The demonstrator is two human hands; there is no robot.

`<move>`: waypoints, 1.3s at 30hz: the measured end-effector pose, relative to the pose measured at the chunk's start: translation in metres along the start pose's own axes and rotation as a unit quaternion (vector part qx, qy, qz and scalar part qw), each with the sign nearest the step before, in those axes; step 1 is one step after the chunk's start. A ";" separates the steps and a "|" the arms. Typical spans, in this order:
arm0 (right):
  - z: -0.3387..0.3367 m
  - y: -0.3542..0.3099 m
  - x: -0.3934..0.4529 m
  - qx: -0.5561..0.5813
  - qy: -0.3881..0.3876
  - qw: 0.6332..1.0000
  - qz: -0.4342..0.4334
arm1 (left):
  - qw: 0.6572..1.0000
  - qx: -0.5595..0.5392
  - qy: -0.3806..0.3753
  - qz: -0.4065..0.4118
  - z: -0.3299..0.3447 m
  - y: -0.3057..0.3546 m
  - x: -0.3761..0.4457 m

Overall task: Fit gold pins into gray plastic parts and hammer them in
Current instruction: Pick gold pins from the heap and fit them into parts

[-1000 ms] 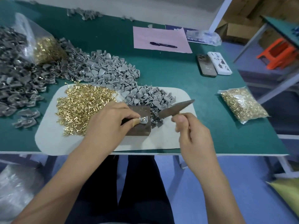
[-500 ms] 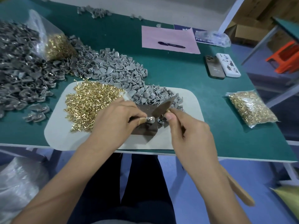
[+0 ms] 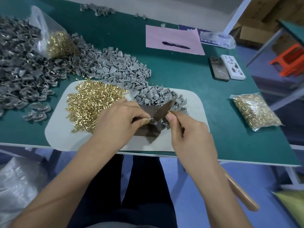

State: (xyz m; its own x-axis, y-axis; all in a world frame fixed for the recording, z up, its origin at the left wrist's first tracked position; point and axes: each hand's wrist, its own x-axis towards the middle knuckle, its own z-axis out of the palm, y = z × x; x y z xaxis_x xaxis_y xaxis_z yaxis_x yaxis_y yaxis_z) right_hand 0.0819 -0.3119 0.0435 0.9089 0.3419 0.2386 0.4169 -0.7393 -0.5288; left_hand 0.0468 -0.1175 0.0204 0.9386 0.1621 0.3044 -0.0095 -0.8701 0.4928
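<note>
Centrally, hands (image 3: 154, 122) meet on mat (image 3: 54, 134) near table edge (image 3: 246, 160).

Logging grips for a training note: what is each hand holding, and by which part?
Left hand pinches a small gray plastic part at its near edge; right hand grips the flat metal striking tool near its blade base.

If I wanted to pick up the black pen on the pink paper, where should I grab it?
Pinch the black pen around its middle, coming straight down from above. It lies flat on the pink paper with open space on both long sides, so fingers fit either side.
</note>
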 end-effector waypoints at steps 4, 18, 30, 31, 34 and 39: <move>-0.004 -0.003 -0.001 0.092 0.091 0.992 -0.001 | 1.000 -0.011 0.001 -0.010 0.002 -0.002 0.000; 0.002 0.002 -0.006 0.026 0.047 0.999 0.005 | 0.999 -0.018 -0.027 -0.021 -0.002 -0.004 0.005; 0.005 -0.007 -0.007 0.069 0.064 0.996 -0.001 | 0.999 -0.006 -0.027 -0.022 -0.002 -0.008 0.006; 0.007 -0.007 -0.007 0.048 0.039 0.998 0.002 | 0.999 -0.007 -0.026 -0.022 -0.002 -0.007 0.006; 0.006 -0.001 -0.005 0.008 0.036 0.999 0.006 | 1.000 -0.006 -0.024 -0.018 -0.003 -0.007 0.006; 0.010 -0.003 -0.007 0.068 0.060 0.996 0.005 | 1.000 -0.005 -0.023 -0.019 -0.003 -0.008 0.006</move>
State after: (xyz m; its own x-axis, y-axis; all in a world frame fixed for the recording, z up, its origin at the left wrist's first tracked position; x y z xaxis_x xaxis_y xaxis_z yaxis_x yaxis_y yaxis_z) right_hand 0.0743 -0.3062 0.0354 0.9105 0.2575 0.3235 0.4106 -0.6544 -0.6349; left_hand 0.0519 -0.1086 0.0209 0.9532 0.1734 0.2475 0.0233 -0.8586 0.5121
